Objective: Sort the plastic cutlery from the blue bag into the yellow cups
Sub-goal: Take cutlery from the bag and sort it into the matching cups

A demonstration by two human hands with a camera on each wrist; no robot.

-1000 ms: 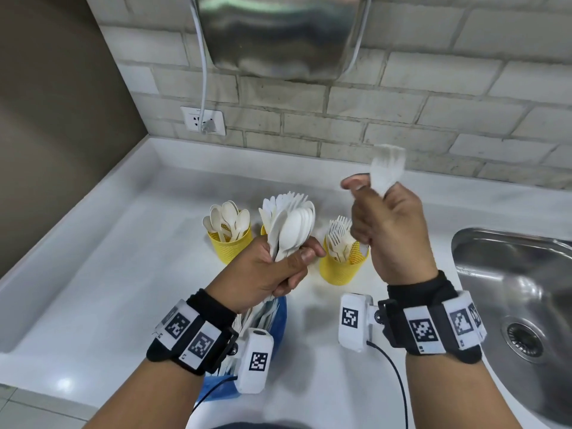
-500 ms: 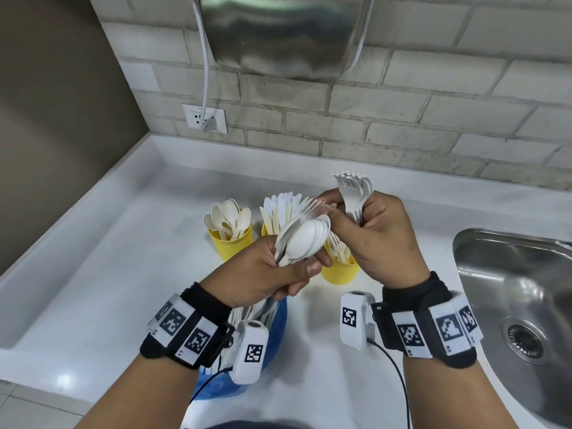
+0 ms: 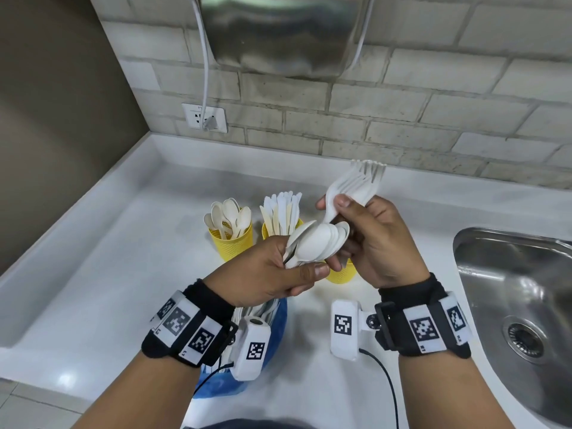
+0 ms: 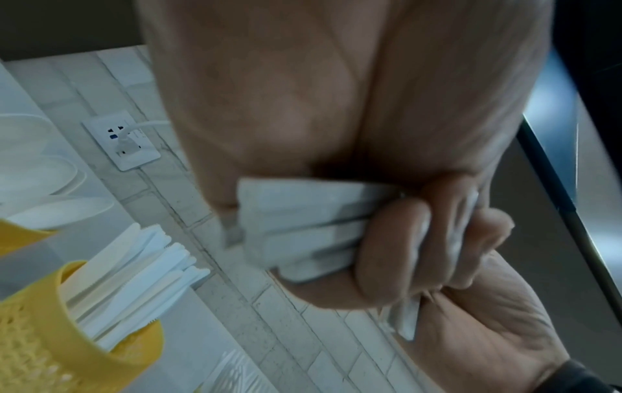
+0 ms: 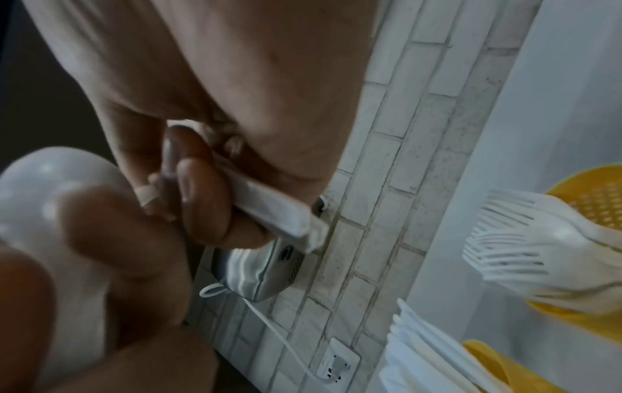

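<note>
Grip: my left hand (image 3: 272,274) clasps a fanned bunch of spoons (image 3: 322,243); my right hand (image 3: 374,239) grips forks (image 3: 359,184), tines toward 12 o'clock.
Look: white plastic, stacked.
Cups: three yellow cups at 12 o'clock hold spoons (image 3: 230,239), knives (image 3: 280,226), forks (image 3: 340,275).
Blue bag (image 3: 275,329): beneath my left wrist.
</note>
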